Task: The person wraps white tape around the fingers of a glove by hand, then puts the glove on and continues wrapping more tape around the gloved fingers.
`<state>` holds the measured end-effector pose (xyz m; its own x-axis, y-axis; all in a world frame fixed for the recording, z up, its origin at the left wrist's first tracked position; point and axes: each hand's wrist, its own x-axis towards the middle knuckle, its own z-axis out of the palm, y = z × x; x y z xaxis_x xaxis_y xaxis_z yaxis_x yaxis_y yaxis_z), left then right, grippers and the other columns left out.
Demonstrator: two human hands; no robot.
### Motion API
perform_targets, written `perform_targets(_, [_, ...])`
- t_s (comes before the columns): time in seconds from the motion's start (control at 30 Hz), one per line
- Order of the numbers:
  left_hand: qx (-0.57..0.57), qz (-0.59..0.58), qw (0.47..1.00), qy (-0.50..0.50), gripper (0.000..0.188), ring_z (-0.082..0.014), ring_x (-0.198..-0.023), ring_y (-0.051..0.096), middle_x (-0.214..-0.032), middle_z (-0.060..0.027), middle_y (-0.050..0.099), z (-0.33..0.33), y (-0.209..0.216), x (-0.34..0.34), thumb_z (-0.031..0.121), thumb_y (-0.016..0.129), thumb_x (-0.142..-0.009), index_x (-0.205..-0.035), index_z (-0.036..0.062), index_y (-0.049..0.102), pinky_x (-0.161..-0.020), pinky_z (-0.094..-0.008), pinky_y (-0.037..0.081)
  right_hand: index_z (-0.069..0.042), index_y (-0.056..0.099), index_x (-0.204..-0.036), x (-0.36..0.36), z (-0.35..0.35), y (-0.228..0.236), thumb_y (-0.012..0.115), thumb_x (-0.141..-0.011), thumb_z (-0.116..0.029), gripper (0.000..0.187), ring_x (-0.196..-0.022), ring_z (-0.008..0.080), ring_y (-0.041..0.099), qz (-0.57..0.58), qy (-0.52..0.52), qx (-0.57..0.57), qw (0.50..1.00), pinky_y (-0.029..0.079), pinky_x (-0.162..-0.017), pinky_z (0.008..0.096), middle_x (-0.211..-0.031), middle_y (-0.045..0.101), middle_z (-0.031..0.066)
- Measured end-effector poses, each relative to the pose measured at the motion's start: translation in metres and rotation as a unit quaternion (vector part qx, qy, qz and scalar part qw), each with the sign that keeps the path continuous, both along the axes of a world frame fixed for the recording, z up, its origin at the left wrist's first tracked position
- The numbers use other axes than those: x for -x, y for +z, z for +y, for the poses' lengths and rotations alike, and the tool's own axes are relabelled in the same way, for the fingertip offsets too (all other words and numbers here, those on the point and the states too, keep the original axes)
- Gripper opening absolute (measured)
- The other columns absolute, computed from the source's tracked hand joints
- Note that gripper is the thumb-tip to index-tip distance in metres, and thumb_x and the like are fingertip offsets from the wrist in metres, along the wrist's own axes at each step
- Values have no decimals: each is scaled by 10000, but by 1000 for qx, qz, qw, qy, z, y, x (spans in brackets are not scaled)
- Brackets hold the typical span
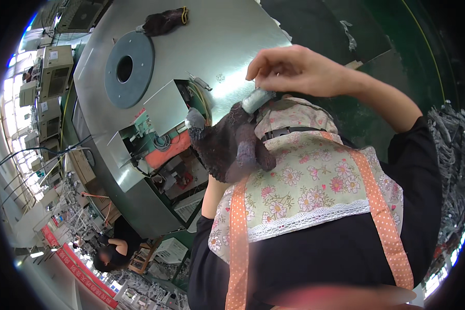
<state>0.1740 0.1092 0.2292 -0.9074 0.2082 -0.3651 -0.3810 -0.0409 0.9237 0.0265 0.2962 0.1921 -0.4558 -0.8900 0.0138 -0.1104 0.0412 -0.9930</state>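
Note:
My left hand (225, 142) wears a dark knitted glove with its fingers spread apart. Pale wrapping that looks like tape covers several of its fingertips, and a shiny clear wrap (255, 100) sits round the digit nearest my other hand. My right hand (299, 71) is bare, held just above that wrapped digit. Its fingers curl in toward the thumb, and whatever is between them, if anything, is too small to make out. A second dark glove (164, 22) with a yellow cuff lies at the far side of the metal table (212, 39).
A grey disc (143, 64) with a central hole lies on the table. Closer in, a cut-out in the tabletop holds cables, a green fixture (142, 124) and an orange-red pad (168, 150). A small metal tool (200, 81) lies beside it. Another person (116, 248) sits at lower left.

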Motion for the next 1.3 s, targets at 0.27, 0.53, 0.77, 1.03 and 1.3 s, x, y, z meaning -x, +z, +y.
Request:
perform_targets(0.27, [-106, 17, 994, 33, 532, -198, -540, 603, -721, -78, 638, 1, -9, 1, 141, 573, -915, -1375, -34, 373, -576, -290, 487, -10, 568, -1177, -24, -11, -7, 656, -854, 21, 336, -986, 114, 591, -34, -82, 70, 994, 521, -846, 251, -1077, 589, 53])
perform_targets(0.53, [-202, 17, 978, 49, 529, -196, -537, 602, -729, -81, 642, 13, -29, 11, 133, 569, -913, -1377, -30, 372, -570, -282, 483, 18, 510, -1243, -31, -30, -22, 567, -923, -67, 336, -903, 97, 614, -314, -141, 155, 926, 518, -871, 263, -1045, 597, 79])
perform_targets(0.77, [-286, 11, 957, 56, 528, -195, -534, 601, -736, -84, 645, 5, -35, 10, 126, 565, -911, -1378, -26, 371, -565, -275, 479, 18, 535, -1221, -36, -43, -15, 568, -916, -77, 321, -905, 98, 599, -344, -172, 158, 910, 511, -859, 251, -1040, 599, 67])
perform_targets(1.03, [-388, 18, 918, 80, 526, -193, -531, 599, -744, -87, 649, 6, -42, -3, 118, 561, -909, -1379, -22, 370, -560, -267, 475, 18, 557, -1180, -38, -46, -23, 530, -862, -22, 322, -932, 118, 588, -341, -189, 175, 904, 478, -880, 267, -1040, 602, 70])
perform_targets(1.3, [-486, 32, 867, 107, 525, -192, -528, 598, -752, -90, 653, 9, -58, 7, 110, 557, -907, -1381, -17, 369, -554, -260, 471, 23, 554, -1185, -40, -41, -25, 511, -891, -32, 302, -958, 125, 595, -381, -176, 176, 890, 488, -893, 283, -1067, 602, 81])
